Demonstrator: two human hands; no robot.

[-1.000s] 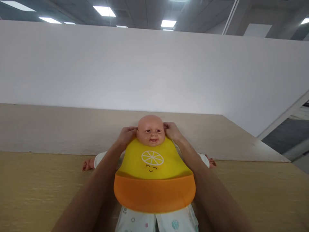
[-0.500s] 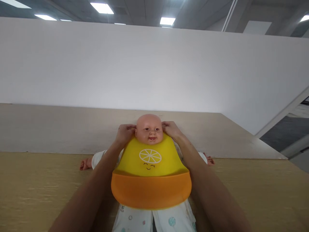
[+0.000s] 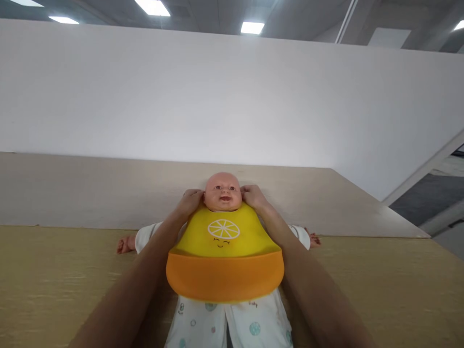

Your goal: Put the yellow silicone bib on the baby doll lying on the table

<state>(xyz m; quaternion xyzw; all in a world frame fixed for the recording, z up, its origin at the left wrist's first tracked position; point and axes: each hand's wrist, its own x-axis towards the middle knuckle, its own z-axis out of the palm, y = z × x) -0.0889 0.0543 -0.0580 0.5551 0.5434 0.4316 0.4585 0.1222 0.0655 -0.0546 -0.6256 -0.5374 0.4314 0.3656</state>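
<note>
A baby doll (image 3: 222,182) lies on its back, arms spread to both sides, dressed in white clothes with printed dots. Over its chest lies a yellow bib (image 3: 195,237) with a lemon-slice print and an orange catch pocket (image 3: 224,278) along the bottom. My left hand (image 3: 191,202) is closed at the bib's upper edge, beside the doll's head on the left. On the other side of the neck, my right hand (image 3: 253,197) is curled the same way at the bib's other upper end. The fingertips and the neck ends of the bib are hidden behind the head.
Beneath the doll is a wooden tabletop (image 3: 65,280), with a paler strip (image 3: 72,188) along its far side. A white partition (image 3: 232,96) rises behind it. The table's right edge slants away toward a grey floor (image 3: 427,198).
The doll's head has tipped back a little, with its chin raised and more neck showing. My hands stay beside the neck, the left slightly lower. The bib sits slightly higher in view.
</note>
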